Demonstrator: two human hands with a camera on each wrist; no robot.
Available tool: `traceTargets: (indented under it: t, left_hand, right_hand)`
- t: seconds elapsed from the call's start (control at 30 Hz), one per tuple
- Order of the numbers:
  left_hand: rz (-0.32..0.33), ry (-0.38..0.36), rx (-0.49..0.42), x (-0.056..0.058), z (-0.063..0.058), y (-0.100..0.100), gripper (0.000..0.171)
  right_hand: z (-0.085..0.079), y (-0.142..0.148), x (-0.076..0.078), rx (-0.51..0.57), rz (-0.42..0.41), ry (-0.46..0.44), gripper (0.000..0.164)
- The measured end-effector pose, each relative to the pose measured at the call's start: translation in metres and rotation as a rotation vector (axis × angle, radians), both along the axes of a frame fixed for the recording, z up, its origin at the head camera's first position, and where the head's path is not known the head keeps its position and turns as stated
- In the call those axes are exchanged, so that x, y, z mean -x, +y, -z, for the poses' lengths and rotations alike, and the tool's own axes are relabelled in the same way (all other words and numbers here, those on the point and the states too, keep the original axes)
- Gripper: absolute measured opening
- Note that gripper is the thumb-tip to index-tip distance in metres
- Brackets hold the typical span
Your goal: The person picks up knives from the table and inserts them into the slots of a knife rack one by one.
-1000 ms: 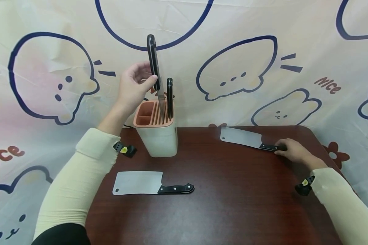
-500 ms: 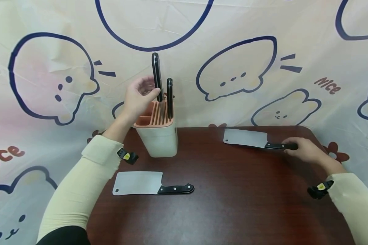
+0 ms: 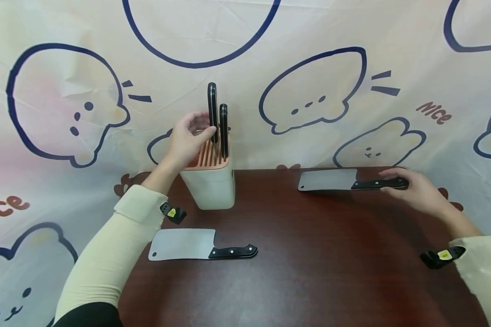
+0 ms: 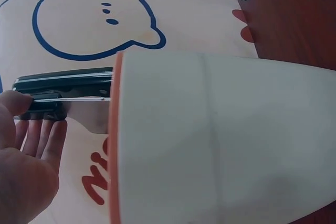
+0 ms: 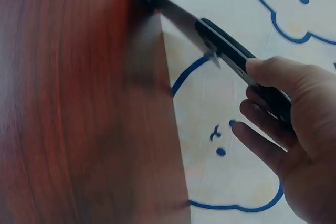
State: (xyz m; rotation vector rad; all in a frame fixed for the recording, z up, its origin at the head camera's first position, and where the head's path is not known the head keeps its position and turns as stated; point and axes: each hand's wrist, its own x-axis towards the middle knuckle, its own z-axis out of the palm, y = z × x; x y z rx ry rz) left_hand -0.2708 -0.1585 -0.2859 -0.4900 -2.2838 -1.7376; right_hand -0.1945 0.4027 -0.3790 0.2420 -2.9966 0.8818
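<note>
My left hand (image 3: 190, 138) pinches the black handle of a kitchen knife (image 3: 212, 106) whose blade stands down in a slot of the knife block (image 3: 210, 188). The block is white with an orange slotted top. A second black-handled knife (image 3: 223, 129) stands in it, just right of the held one. At the far right, my right hand (image 3: 413, 190) grips the black handle of a cleaver (image 3: 328, 180). In the right wrist view this cleaver (image 5: 181, 19) is seen nearly edge-on, thumb on its handle (image 5: 226, 45).
Another cleaver (image 3: 184, 244) lies flat on the dark wooden table (image 3: 311, 272), in front of the block, handle to the right. A patterned cloth (image 3: 245, 91) hangs right behind the table's back edge.
The knife in my left hand has gone down deeper into the block's slot. My right hand has drawn its cleaver to the right and raised the handle somewhat.
</note>
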Motion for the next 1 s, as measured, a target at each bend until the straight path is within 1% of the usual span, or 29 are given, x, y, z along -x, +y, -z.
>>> traceTargets:
  t: [0.1,0.23,0.47,0.7,0.8,0.9,1.0]
  left_hand:
    - [0.002,-0.002,-0.001,0.0,0.003,-0.001,0.042]
    - [0.001,-0.004,0.001,0.001,0.008,-0.002,0.041]
    - [-0.004,-0.029,0.036,0.001,0.018,-0.005,0.042]
    - [0.0,-0.029,0.047,0.0,0.023,-0.006,0.043]
    - [0.01,-0.026,0.04,0.002,0.026,-0.006,0.042]
    - [0.023,-0.028,0.03,0.002,0.028,-0.007,0.042]
    - [0.028,-0.032,0.042,0.002,0.03,-0.008,0.043]
  right_hand:
    - [-0.009,-0.007,-0.002,0.031,0.019,0.012,0.055]
    - [-0.017,-0.014,-0.006,0.118,0.035,0.054,0.052]
    - [-0.021,-0.021,-0.005,0.265,0.052,0.143,0.042]
    - [-0.029,-0.031,-0.003,0.388,0.005,0.285,0.038]
    - [-0.032,-0.033,-0.004,0.417,-0.008,0.316,0.041]
    - [-0.036,-0.034,-0.008,0.459,-0.018,0.328,0.05]
    - [-0.041,-0.036,-0.011,0.547,-0.055,0.332,0.057]
